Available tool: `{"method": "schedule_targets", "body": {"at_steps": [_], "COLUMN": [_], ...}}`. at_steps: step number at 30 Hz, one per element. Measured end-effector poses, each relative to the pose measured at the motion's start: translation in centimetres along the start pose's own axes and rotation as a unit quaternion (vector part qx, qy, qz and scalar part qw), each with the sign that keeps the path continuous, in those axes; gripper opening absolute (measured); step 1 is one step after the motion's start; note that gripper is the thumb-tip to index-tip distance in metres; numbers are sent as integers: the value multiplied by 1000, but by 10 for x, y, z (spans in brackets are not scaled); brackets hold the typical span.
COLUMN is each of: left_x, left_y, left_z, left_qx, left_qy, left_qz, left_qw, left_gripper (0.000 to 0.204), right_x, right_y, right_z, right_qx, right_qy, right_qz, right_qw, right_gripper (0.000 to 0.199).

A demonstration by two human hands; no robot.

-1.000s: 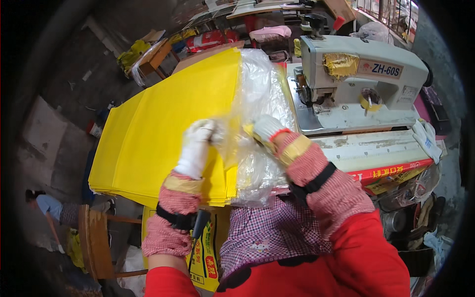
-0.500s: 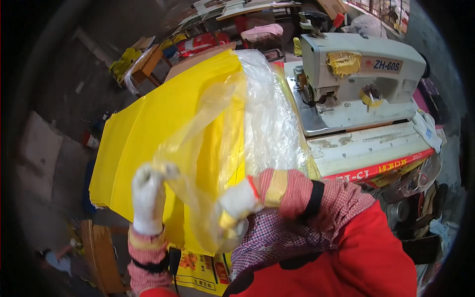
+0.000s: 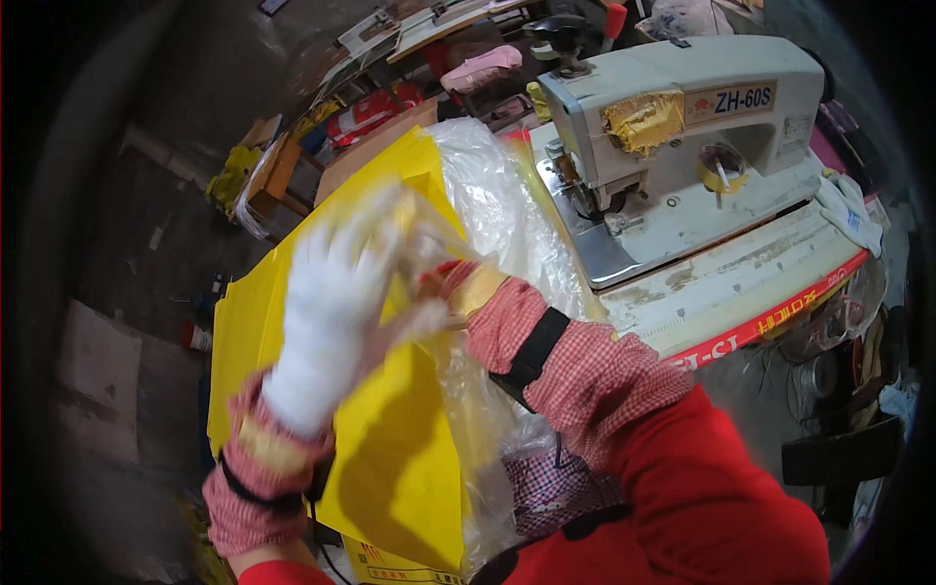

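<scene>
My left hand (image 3: 331, 302), in a white glove, is raised and motion-blurred over a stack of large yellow sheets (image 3: 390, 468). My right hand (image 3: 429, 317), also gloved, sits right behind it and is mostly hidden. Both hands meet at a thin clear plastic bag (image 3: 487, 195) and seem to pinch its film. The bag lies crumpled along the right edge of the yellow stack. Checked red sleeve covers with black straps are on both forearms.
A grey-white industrial sewing machine (image 3: 682, 107) stands on its worn table (image 3: 741, 283) to the right. Behind the stack lie a pink cloth bundle (image 3: 478, 70), red items (image 3: 370, 112) and cardboard pieces (image 3: 278, 166). Dark floor lies to the left.
My hands were apart, stretching the clear bag over the yellow sheets. My left hand has since swung up and right to meet the right hand, and the film has gathered between them.
</scene>
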State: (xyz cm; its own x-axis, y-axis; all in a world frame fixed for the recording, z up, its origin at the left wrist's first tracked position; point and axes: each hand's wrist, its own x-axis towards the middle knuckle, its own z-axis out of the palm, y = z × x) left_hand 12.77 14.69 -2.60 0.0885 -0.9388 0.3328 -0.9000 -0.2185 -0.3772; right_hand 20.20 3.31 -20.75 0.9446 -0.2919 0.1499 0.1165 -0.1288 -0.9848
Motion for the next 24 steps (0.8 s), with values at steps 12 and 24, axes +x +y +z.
{"method": "schedule_targets", "body": {"at_steps": [12,24], "left_x": [60,96], "left_y": [-34,-50], "left_z": [98,106], "left_qx": [86,-197], "left_qy": [-255,-53], "left_qz": [-73,-196], "left_qw": [960,959], "left_gripper": [11,12], "right_x": [-75,-73], "right_y": [-36,-19], "right_z": [18,21], "right_qx": [-309,42], "right_qy": [-325,-231], "right_qz": [-228,-35], "right_qw": [864,971], "right_gripper": [47,55]}}
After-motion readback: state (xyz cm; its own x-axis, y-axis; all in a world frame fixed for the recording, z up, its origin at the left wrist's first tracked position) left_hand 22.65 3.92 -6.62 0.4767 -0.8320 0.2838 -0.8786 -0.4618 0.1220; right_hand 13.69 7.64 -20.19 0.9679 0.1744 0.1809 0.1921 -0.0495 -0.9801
